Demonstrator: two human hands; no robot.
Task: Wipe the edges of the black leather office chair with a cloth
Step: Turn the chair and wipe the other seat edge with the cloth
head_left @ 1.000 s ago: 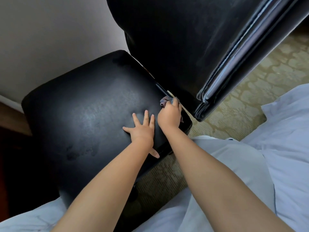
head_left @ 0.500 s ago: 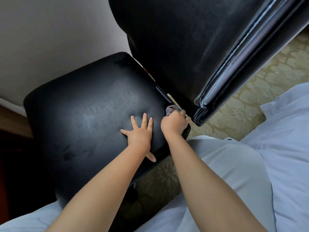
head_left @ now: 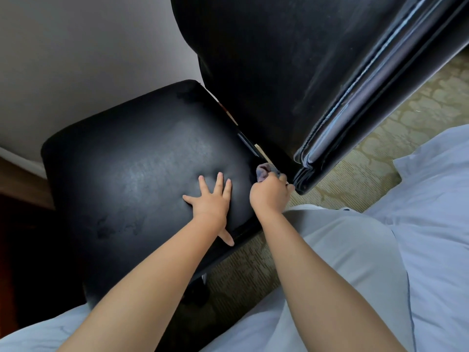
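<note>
Right hand grips the cloth, wiping the seat corner at 3 o'clock; left hand splayed flat. Next: follow the edge.

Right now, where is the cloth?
Head view, right of centre: the cloth is bunched in the right hand, at the seat's back corner beside the backrest.

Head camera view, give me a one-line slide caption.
Right hand grips a bunched purple-grey cloth at the black leather seat's rear corner; left hand presses flat.
</note>
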